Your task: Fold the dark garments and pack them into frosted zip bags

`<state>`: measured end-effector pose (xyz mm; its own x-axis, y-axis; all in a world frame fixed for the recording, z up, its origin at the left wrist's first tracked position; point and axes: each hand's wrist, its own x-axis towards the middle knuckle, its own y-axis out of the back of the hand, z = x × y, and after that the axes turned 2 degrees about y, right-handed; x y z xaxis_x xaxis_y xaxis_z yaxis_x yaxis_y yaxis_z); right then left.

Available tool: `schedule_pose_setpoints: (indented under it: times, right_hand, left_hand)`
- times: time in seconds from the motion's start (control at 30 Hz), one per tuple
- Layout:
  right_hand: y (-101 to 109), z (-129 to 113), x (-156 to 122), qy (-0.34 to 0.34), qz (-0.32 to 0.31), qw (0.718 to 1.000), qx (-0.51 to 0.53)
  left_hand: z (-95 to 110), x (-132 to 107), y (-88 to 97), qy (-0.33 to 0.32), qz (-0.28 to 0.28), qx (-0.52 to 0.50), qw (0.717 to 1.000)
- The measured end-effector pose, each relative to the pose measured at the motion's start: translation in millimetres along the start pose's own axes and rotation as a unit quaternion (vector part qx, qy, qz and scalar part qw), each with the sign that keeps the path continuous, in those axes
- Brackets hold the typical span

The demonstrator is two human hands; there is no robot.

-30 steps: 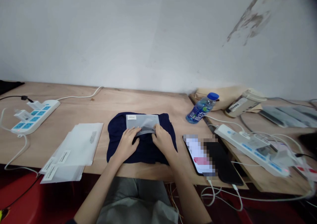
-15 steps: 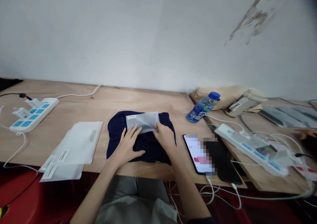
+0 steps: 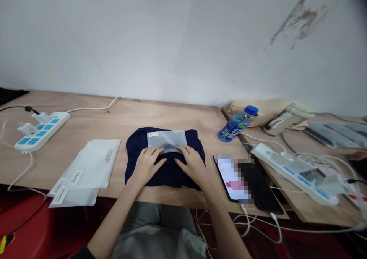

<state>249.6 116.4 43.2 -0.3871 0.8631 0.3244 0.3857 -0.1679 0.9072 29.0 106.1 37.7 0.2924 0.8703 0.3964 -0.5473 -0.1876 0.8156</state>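
A frosted plastic zip bag [image 3: 169,138] with a small white label at its upper left lies flat on a folded navy cloth [image 3: 166,175]. My left hand [image 3: 147,163] rests on the cloth, its fingertips on the bag's near edge at the left and its thumb spread away. On the other side, my right hand [image 3: 192,164] lies with fingertips at the near right part of the bag, thumb held apart. Both hands are open, palms down, and the thumbs point towards each other. The fingers cover parts of the bag's near edge.
Several similar labelled bags [image 3: 91,167] are stacked at the left, overhanging the front edge. Power strips [image 3: 43,131] stand at both sides. To the right are a blue-capped bottle [image 3: 236,125], two phones with charging cables, a coffee cup [image 3: 286,119] and loose wires.
My right hand has let go of the bag's near right corner and spread its fingers along the edge. My left hand has shifted slightly, its fingertips now at the near edge.
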Motion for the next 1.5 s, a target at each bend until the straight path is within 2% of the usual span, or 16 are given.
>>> schedule_pose_setpoints:
  times: [0.1, 0.2, 0.4, 0.53, 0.63, 0.8, 0.87, 0.93, 1.03, 1.1, 1.2, 1.33, 1.5]
  right_hand:
    - [-3, -1, 5, 0.007, 0.008, 0.999, -0.046]
    - [-3, -4, 9, 0.008, 0.019, 0.998, -0.067]
    - [-3, -8, 20, -0.012, 0.046, 0.998, -0.045]
    - [-6, -9, 22, -0.021, 0.075, 0.997, 0.000]
    - [-17, -14, 20, -0.041, 0.094, 0.995, 0.016]
    - [-27, -22, 16, -0.112, 0.088, 0.990, 0.019]
    - [-21, -22, 15, -0.092, 0.082, 0.992, 0.012]
    - [-11, -21, 12, -0.051, 0.068, 0.996, -0.002]
    - [-1, -17, 8, -0.010, 0.042, 0.999, -0.011]
    - [-3, -15, 9, -0.009, 0.035, 0.999, -0.011]
    - [-10, -15, 15, -0.015, 0.026, 0.999, -0.040]
    - [-18, -20, 27, -0.030, 0.011, 0.997, -0.077]
    - [-29, -25, 33, -0.096, 0.029, 0.993, -0.060]
  left_hand:
    - [-2, 2, 6.5, -0.014, -0.026, -0.007, 1.000]
    - [-3, 4, 8.2, -0.017, -0.030, -0.001, 0.999]
    - [3, 19, 0.2, 0.013, 0.006, 0.074, 0.997]
    - [11, 27, 5.2, 0.010, 0.048, 0.084, 0.995]
    - [14, 28, 6.8, 0.004, 0.071, 0.083, 0.994]
    - [7, 27, 2.5, 0.027, 0.040, 0.077, 0.996]
    - [2, 26, 5.1, 0.032, 0.037, 0.071, 0.996]
    - [-2, 24, 10.3, 0.012, 0.035, 0.051, 0.998]
    - [-7, 21, 15.8, -0.055, -0.007, 0.000, 0.998]
    - [-9, 21, 13.7, -0.074, -0.035, -0.014, 0.997]
    - [-11, 27, 3.4, -0.049, -0.043, 0.010, 0.998]
    - [-7, 37, -10.1, -0.004, -0.024, 0.078, 0.997]
    - [-2, 43, -15.7, 0.035, -0.012, 0.095, 0.995]
